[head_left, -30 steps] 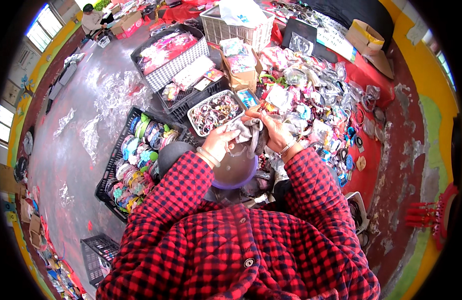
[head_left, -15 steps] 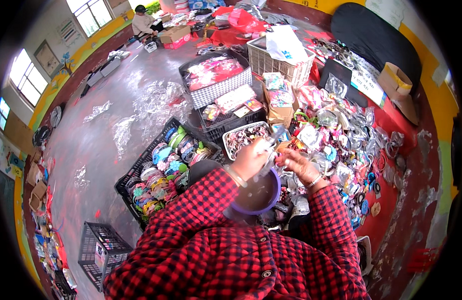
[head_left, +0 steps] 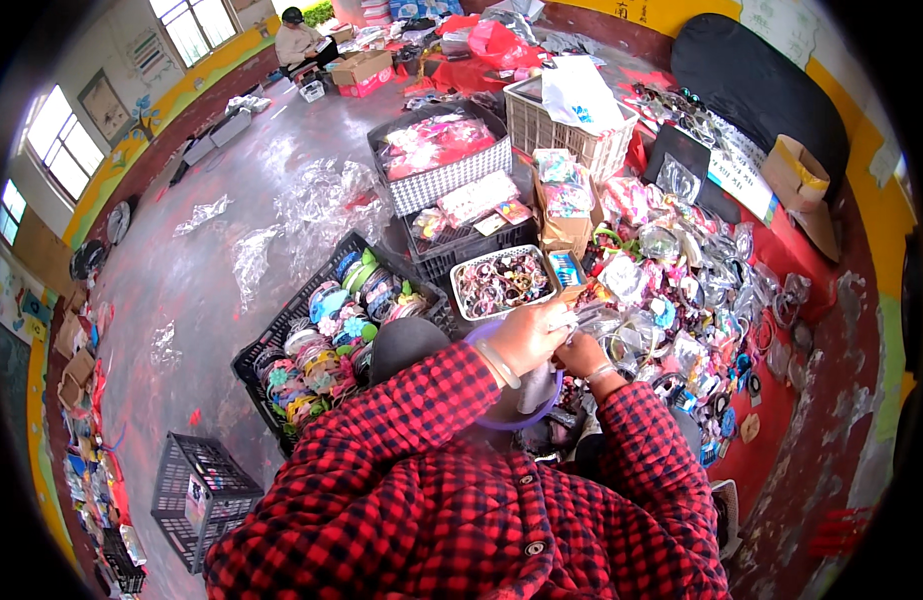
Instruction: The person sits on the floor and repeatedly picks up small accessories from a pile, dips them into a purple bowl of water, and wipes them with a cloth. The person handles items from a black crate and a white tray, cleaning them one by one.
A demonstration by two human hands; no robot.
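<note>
Over the purple bowl: both hands meet just above a purple-rimmed bowl (head_left: 526,405) held in front of the person's chest, with a clear plastic packet (head_left: 581,322) between them.
Where the packet is: at the fingertips of both hands, above the bowl's far rim and just beside the white tray of hair ties (head_left: 501,283).
Left hand: left hand (head_left: 526,338) is curled, its fingers (head_left: 556,322) drawn together in a pinch on the near end of the packet; a pale bangle sits on the wrist.
Right hand: right hand (head_left: 581,355) lies lower and mostly tucked under the left; it seems to pinch the packet's underside, but how far its fingers are apart I cannot tell.
Risk, slip: the film looks thin and glossy, so a light pinch at one edge could let it slide out and drop among the loose packets on the red cloth (head_left: 771,440), where it would be hard to pick out again.
Risk, spill: if the packet opens while tilted, small pieces could miss the bowl and fall to the floor or into the person's lap.
Risk, bowl: the bowl appears to rest against the body rather than in a hand; a lean forward might tip it.
Risk, crowding: the black crate of coloured hair bands (head_left: 326,345) and the tray stand close by, so a wide elbow move in the red checked sleeves could knock them.
</note>
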